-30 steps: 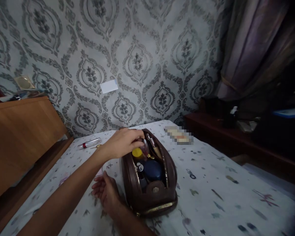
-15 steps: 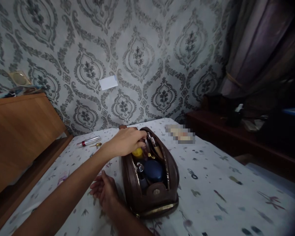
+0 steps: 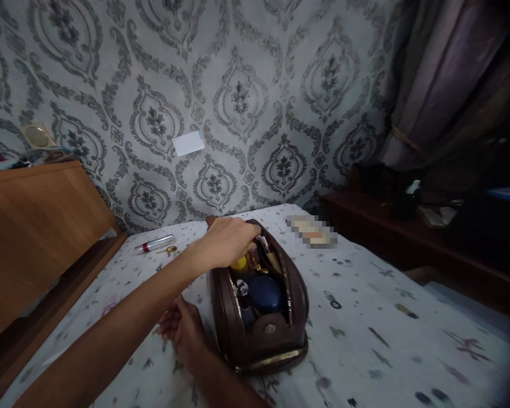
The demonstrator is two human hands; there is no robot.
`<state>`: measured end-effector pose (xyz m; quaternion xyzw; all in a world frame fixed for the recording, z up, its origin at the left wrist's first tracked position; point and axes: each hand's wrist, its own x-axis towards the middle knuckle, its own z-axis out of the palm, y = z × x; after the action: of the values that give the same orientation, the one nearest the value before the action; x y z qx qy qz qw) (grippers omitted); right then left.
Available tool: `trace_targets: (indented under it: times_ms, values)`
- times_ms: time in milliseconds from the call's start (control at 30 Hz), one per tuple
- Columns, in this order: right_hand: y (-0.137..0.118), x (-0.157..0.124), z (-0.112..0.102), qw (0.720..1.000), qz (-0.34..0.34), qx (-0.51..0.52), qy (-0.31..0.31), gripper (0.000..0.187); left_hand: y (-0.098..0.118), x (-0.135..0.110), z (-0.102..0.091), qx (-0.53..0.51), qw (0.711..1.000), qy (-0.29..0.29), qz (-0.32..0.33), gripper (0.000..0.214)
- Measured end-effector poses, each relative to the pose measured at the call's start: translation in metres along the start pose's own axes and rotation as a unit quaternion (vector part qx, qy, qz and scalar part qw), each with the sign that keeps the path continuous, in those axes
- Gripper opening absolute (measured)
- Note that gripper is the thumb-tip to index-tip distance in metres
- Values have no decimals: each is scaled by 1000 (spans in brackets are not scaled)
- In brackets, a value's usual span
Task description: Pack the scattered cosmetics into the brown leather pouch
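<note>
A brown toiletry bag (image 3: 227, 334) with gold zips stands unzipped on the bed. My left hand (image 3: 233, 241) reaches over its far left side, fingers curled down inside the opening. Whatever the fingertips grip is hidden. Close to them are a yellow item (image 3: 239, 264), a gold chain-like piece (image 3: 260, 269) and slim sticks (image 3: 273, 259), one with a pale handle. Nearer me in the bag lie a dark blue rounded case (image 3: 265, 293) and a small bottle with a shiny top (image 3: 242, 288). Palm up on the sheet, my right hand (image 3: 186, 328) rests left of the bag, empty, fingers loosely apart.
A silver tube with a red band (image 3: 153, 244) and a small gold item (image 3: 171, 249) lie on the patterned sheet (image 3: 365, 317). A blurred flat object (image 3: 311, 231) lies to the right. A wooden headboard-like panel (image 3: 46, 209) rises at left, dark furniture (image 3: 365, 226) at right.
My left hand has shifted slightly right within the bag's opening. A reddish-brown thing seen under its fingers before is less visible now. My right hand stays put.
</note>
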<state>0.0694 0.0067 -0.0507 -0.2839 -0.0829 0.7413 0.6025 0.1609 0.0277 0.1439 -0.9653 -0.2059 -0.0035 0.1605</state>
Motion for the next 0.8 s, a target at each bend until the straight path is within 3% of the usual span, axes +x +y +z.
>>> trace_targets:
  times_ms: [233, 533, 800]
  values:
    - [3, 4, -3, 1000, -8, -6, -18, 41, 9, -3, 9, 20, 999, -12, 35, 16]
    - [-4, -2, 4, 1000, 18, -10, 10, 49, -15, 12, 22, -101, 993, -59, -21, 20]
    - [0, 2, 0, 1000, -1, -14, -11, 53, -11, 17, 30, -121, 989, -81, -37, 17]
